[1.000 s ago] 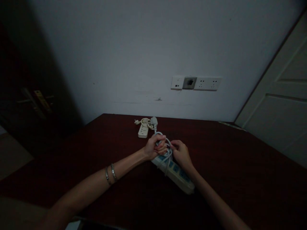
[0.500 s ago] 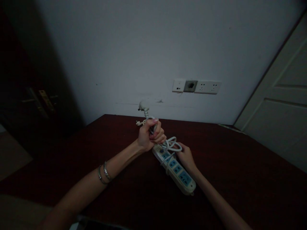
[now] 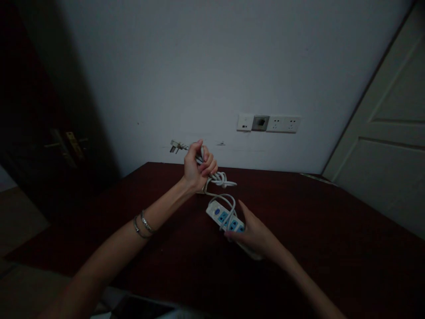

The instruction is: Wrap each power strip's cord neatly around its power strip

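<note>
My left hand (image 3: 198, 166) is closed in a fist around a bundled white power cord (image 3: 222, 178), raised above the table. The cord's plug (image 3: 174, 145) sticks out to the left past my thumb, its metal pins showing. Below, a white power strip (image 3: 215, 211) with blue sockets lies slantwise, a few loops of cord still around its middle. Across the strip's near half rests my right hand (image 3: 256, 229), thumb on the left side and fingers on the right. It covers part of the sockets.
The dark red table (image 3: 179, 239) reaches back to a pale wall (image 3: 186, 79). A row of wall sockets (image 3: 283, 124) sits to the right above the table. A white panelled door (image 3: 392, 146) stands at the right, and a dark door with a metal handle (image 3: 73, 145) at the left.
My left hand has moved up and left with the cord, swinging the plug to the left. My right hand has shifted from the cord loops down onto the power strip.
</note>
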A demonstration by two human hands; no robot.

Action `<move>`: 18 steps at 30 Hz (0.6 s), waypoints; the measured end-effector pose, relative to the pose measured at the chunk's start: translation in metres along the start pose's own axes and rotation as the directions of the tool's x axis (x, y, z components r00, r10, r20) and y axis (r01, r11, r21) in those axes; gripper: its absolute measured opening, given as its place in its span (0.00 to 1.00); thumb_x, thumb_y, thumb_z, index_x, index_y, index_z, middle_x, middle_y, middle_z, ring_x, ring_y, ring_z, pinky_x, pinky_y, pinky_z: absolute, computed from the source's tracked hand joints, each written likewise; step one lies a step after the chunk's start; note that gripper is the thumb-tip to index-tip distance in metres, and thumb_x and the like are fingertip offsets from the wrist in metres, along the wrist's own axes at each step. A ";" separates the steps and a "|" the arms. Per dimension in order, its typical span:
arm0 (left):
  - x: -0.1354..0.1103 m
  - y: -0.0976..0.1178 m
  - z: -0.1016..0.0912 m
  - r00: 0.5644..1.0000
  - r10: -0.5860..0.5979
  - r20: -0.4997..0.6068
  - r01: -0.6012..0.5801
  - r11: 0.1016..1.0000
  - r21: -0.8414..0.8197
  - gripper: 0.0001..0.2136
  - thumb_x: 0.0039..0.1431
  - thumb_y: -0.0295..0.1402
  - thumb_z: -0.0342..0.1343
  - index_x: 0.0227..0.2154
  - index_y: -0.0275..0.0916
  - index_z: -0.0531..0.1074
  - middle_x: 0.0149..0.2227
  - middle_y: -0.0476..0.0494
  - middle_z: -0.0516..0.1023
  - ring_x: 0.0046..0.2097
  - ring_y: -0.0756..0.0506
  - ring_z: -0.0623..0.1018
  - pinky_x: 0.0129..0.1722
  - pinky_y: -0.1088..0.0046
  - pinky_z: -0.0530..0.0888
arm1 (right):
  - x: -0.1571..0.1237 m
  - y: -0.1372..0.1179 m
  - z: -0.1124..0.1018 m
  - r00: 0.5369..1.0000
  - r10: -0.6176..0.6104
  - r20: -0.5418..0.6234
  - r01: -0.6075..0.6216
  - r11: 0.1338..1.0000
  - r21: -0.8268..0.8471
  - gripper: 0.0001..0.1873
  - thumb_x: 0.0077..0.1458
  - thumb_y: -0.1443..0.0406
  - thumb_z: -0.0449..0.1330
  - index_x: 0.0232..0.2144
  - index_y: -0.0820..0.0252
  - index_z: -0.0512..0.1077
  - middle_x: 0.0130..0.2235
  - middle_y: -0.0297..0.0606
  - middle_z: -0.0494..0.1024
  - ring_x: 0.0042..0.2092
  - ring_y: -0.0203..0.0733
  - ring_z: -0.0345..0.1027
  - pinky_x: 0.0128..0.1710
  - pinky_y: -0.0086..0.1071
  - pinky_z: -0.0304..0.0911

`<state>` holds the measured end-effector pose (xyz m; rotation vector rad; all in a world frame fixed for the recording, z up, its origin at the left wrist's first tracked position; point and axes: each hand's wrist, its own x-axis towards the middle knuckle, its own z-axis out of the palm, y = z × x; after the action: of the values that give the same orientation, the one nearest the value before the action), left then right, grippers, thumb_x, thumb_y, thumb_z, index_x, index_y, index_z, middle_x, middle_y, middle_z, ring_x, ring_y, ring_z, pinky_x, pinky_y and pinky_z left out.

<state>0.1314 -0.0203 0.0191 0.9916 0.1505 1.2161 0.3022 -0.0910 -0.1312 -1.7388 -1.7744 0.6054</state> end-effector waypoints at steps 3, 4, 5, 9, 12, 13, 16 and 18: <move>-0.001 0.008 0.009 0.999 0.037 -0.020 -0.037 0.999 -0.005 0.22 0.59 0.40 0.44 0.11 0.39 0.55 0.08 0.57 0.48 0.10 0.56 0.51 0.13 0.78 0.53 | -0.016 -0.007 0.003 0.998 0.036 0.043 -0.023 0.962 -0.273 0.56 0.35 0.54 0.66 0.63 0.62 0.48 0.56 0.54 0.64 0.51 0.60 0.64 0.44 0.45 0.60; -0.002 0.012 0.013 0.998 0.049 -0.029 -0.049 0.999 -0.007 0.22 0.59 0.40 0.44 0.11 0.39 0.55 0.08 0.57 0.48 0.10 0.56 0.51 0.13 0.78 0.53 | -0.018 -0.009 0.004 0.997 0.048 0.055 -0.028 0.949 -0.315 0.52 0.37 0.54 0.65 0.62 0.60 0.51 0.53 0.54 0.68 0.49 0.59 0.66 0.42 0.44 0.61; -0.004 0.016 0.018 0.998 0.058 -0.040 -0.059 0.998 -0.008 0.22 0.59 0.41 0.44 0.11 0.39 0.55 0.08 0.57 0.48 0.10 0.56 0.51 0.13 0.78 0.53 | -0.018 -0.010 0.004 0.997 0.053 0.061 -0.029 0.941 -0.337 0.48 0.39 0.54 0.64 0.61 0.59 0.54 0.50 0.52 0.71 0.47 0.59 0.68 0.40 0.43 0.61; -0.018 0.032 0.038 0.993 0.063 -0.101 -0.065 0.998 -0.018 0.23 0.59 0.41 0.45 0.11 0.39 0.53 0.08 0.57 0.46 0.10 0.56 0.50 0.13 0.78 0.52 | -0.002 -0.008 -0.006 0.999 0.034 -0.030 -0.042 0.940 -0.338 0.38 0.44 0.52 0.60 0.58 0.55 0.59 0.40 0.47 0.77 0.40 0.56 0.73 0.35 0.38 0.61; -0.030 0.035 0.046 0.989 0.007 -0.147 -0.012 0.999 -0.031 0.22 0.60 0.38 0.44 0.10 0.39 0.52 0.08 0.58 0.45 0.10 0.56 0.48 0.13 0.78 0.51 | 0.023 -0.002 -0.022 0.988 -0.004 -0.157 -0.044 0.952 -0.302 0.37 0.46 0.50 0.58 0.57 0.54 0.60 0.39 0.46 0.78 0.40 0.56 0.73 0.33 0.36 0.60; -0.034 0.033 0.046 0.987 -0.020 -0.157 0.015 0.999 -0.036 0.22 0.60 0.37 0.43 0.10 0.39 0.52 0.08 0.58 0.45 0.10 0.56 0.48 0.13 0.78 0.51 | 0.031 -0.001 -0.029 0.982 -0.016 -0.190 -0.041 0.956 -0.292 0.37 0.46 0.49 0.58 0.57 0.54 0.60 0.40 0.47 0.78 0.41 0.56 0.73 0.33 0.36 0.60; -0.042 0.025 0.040 0.981 -0.090 -0.174 0.084 0.996 -0.044 0.23 0.60 0.34 0.41 0.09 0.38 0.53 0.07 0.57 0.45 0.10 0.56 0.47 0.13 0.78 0.51 | 0.055 0.005 -0.049 0.956 -0.030 -0.293 -0.048 0.966 -0.255 0.38 0.45 0.50 0.60 0.57 0.57 0.62 0.40 0.49 0.78 0.41 0.56 0.72 0.34 0.36 0.61; -0.046 0.019 0.034 0.979 -0.103 -0.176 0.099 0.995 -0.033 0.23 0.60 0.34 0.40 0.09 0.38 0.54 0.07 0.57 0.45 0.10 0.56 0.48 0.13 0.78 0.52 | 0.068 0.009 -0.059 0.941 -0.013 -0.337 -0.050 0.982 -0.179 0.37 0.43 0.50 0.61 0.55 0.56 0.65 0.39 0.47 0.78 0.41 0.54 0.72 0.34 0.35 0.61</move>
<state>0.1195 -0.0773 0.0342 0.8440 0.3221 1.2093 0.3504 -0.0276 -0.0882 -1.8553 -1.6124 0.1356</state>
